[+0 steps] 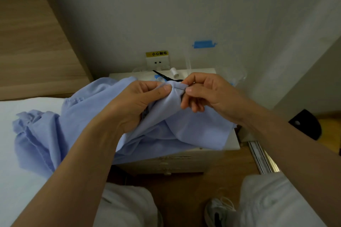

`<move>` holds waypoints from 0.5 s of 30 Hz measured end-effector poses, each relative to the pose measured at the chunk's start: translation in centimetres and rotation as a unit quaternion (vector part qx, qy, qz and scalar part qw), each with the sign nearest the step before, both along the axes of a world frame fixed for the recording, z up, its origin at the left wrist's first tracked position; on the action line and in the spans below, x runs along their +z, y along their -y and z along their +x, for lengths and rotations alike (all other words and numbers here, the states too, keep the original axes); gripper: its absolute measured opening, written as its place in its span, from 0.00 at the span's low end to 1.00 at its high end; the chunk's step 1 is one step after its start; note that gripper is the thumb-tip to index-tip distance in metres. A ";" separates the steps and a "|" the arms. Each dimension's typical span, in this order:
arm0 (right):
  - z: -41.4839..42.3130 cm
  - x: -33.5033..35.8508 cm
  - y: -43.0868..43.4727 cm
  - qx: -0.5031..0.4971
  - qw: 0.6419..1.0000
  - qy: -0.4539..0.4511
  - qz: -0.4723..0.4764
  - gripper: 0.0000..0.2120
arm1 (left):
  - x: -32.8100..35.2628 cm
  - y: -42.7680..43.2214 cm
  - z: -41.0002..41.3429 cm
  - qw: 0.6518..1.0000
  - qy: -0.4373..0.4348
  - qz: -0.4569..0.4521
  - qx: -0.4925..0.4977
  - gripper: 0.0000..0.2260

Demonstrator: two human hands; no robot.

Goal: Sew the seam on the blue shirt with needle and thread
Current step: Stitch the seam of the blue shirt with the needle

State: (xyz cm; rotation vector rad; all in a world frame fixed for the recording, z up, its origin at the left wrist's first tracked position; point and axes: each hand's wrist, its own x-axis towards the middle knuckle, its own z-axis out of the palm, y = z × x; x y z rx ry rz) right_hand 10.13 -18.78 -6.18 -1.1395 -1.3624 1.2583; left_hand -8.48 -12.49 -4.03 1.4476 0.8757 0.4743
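Together, left hand [136, 102] and right hand [212, 92] hold the blue shirt [184, 131] in a pinching grip.

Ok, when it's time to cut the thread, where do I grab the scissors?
By the handle end, coming from the right with the right hand. The scissors lie on the nightstand behind the shirt, blades pointing left toward the outlet, handle end nearest that hand. The handles are mostly hidden behind it, so it likely has to release the shirt first.
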 end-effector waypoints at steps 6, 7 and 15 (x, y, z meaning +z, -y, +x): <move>-0.1 -0.1 0.2 0.024 1.000 0.008 0.009 0.06 | -0.3 0.1 0.2 1.000 0.004 -0.008 0.000 0.09; -0.2 0.0 0.2 0.022 1.000 0.013 0.010 0.07 | -0.2 0.0 0.2 1.000 0.008 -0.014 -0.002 0.09; -0.4 -0.6 -0.2 -0.073 0.991 0.093 0.067 0.08 | -0.4 -0.1 0.3 1.000 -0.005 -0.005 0.015 0.10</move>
